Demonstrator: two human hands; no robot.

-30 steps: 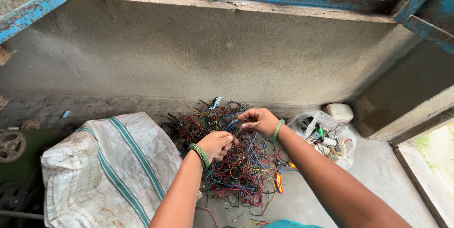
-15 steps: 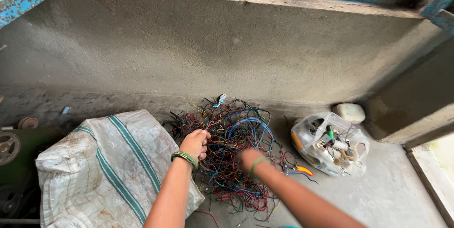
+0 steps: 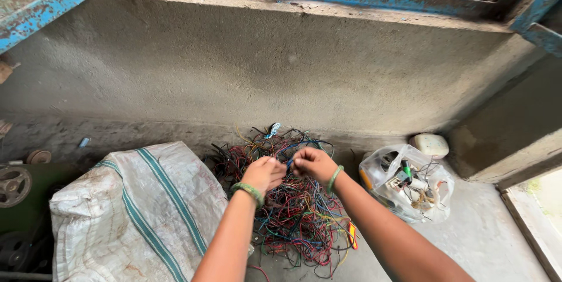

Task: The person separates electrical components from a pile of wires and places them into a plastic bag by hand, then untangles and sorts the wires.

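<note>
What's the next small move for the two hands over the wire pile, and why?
Probably draw the hands apart and upward to pull the pinched blue wire free. The left hand and right hand meet fingertip to fingertip on it, just above the tangled wire pile, where its other end is buried.

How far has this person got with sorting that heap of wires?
Little looks finished: no sorted wires lie apart from the tangled pile of coloured wires, which is still large on the concrete floor. In hand: the left hand and right hand meet above it, pinching a blue wire. Nearly the whole pile remains.
</note>
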